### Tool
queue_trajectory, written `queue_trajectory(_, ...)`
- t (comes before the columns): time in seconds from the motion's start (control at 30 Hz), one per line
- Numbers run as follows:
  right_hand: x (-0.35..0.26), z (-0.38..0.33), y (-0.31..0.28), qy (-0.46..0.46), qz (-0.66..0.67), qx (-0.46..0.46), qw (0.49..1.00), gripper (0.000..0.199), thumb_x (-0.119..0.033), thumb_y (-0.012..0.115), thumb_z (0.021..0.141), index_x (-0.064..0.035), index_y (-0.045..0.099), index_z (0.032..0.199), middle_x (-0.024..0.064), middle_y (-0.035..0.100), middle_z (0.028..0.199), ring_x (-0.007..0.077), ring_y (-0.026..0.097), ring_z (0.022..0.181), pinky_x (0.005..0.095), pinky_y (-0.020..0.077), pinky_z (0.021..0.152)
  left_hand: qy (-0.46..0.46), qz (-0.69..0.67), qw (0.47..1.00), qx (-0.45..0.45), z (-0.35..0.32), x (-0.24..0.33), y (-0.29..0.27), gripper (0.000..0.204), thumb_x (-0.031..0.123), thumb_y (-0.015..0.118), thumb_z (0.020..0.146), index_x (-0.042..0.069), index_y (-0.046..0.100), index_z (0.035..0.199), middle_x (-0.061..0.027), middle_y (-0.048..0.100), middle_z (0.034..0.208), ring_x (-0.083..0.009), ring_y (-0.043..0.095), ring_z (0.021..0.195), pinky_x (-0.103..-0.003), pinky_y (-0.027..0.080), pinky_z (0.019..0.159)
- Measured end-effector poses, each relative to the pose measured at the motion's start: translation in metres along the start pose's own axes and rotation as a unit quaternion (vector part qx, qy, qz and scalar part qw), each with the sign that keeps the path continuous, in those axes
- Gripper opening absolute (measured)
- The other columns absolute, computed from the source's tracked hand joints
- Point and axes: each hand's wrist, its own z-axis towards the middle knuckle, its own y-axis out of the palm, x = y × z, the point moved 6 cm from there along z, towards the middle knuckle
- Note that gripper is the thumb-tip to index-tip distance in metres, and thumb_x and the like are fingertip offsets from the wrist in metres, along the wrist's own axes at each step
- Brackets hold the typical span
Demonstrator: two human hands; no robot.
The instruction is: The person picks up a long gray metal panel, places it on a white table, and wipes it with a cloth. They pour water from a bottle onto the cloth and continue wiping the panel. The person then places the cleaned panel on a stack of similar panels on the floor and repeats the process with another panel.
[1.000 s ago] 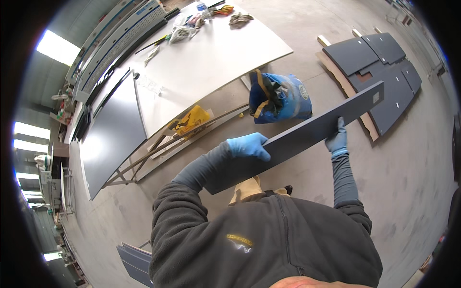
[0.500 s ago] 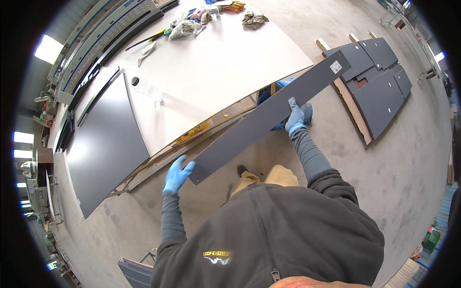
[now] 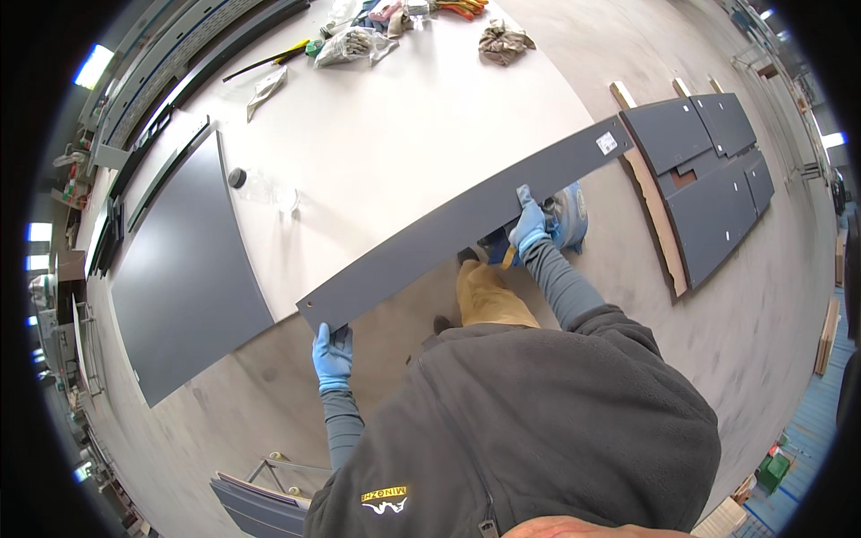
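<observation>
I hold a long, narrow dark grey panel (image 3: pixel 457 229) level over the near edge of a large white table (image 3: pixel 404 134). My left hand (image 3: pixel 333 355), in a blue glove, grips the panel's near-left end from below. My right hand (image 3: pixel 529 224), also gloved in blue, grips its lower edge right of the middle. The panel's far end carries a small white label and reaches toward the floor panels on the right.
A wide dark grey sheet (image 3: pixel 184 269) lies on the table's left part. Bags, gloves and rags (image 3: pixel 359 40) sit at the table's far end. A blue bucket (image 3: pixel 569 215) stands on the floor by my right hand. Several dark grey panels (image 3: pixel 708 179) lie on the floor at right.
The panel has swung up and over the table edge, lying flatter along it. My left hand has slid to the panel's near end and both hands moved forward.
</observation>
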Motion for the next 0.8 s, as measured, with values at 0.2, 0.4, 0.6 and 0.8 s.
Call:
queue_trajectory(0.2,0.002,0.04,0.021,0.11,0.024,-0.044,0.993,0.032,-0.028,0.069,0.106,-0.0054,0.067,0.128,0.005,0.073,0.115,0.0225,0.071,0.106,0.0392,0.0604,0.096,0.042,0.006,0.996,0.078,0.035,0.011,0.024,0.033,0.02,0.066,0.107,0.006,0.063,0.137,-0.0104,0.074,0.127,-0.026,0.073,0.116,-0.044,0.06,0.102)
queue_trajectory(0.4,-0.075,0.039,0.051,0.254,-0.495,-0.107,0.824,0.049,-0.041,0.067,0.105,0.0025,0.065,0.126,0.018,0.075,0.111,0.0299,0.076,0.093,0.0443,0.0645,0.08,0.033,-0.018,0.994,0.104,0.048,-0.005,0.015,0.034,0.02,0.067,0.106,0.006,0.064,0.136,-0.0108,0.073,0.127,-0.0269,0.071,0.118,-0.047,0.058,0.106)
queue_trajectory(0.6,-0.202,0.142,0.194,-0.153,-0.757,-0.135,0.621,0.047,-0.045,0.07,0.095,-0.001,0.072,0.078,0.0109,0.074,0.075,0.0212,0.075,0.077,0.0369,0.0585,0.077,-0.001,-0.028,0.977,0.21,0.056,-0.019,-0.009,0.035,0.022,0.07,0.103,0.009,0.064,0.135,-0.0093,0.073,0.128,-0.028,0.068,0.121,-0.051,0.054,0.109)
queue_trajectory(0.8,-0.189,0.271,0.333,-0.552,-0.735,-0.008,0.394,0.072,-0.061,0.072,0.087,-0.0126,0.064,0.141,0.0153,0.061,0.149,0.0356,0.059,0.135,0.0533,0.0404,0.115,-0.051,0.034,0.948,0.312,0.05,-0.013,0.004,0.033,0.026,0.072,0.101,0.007,0.069,0.129,-0.0076,0.073,0.133,-0.0288,0.067,0.125,-0.047,0.049,0.112)
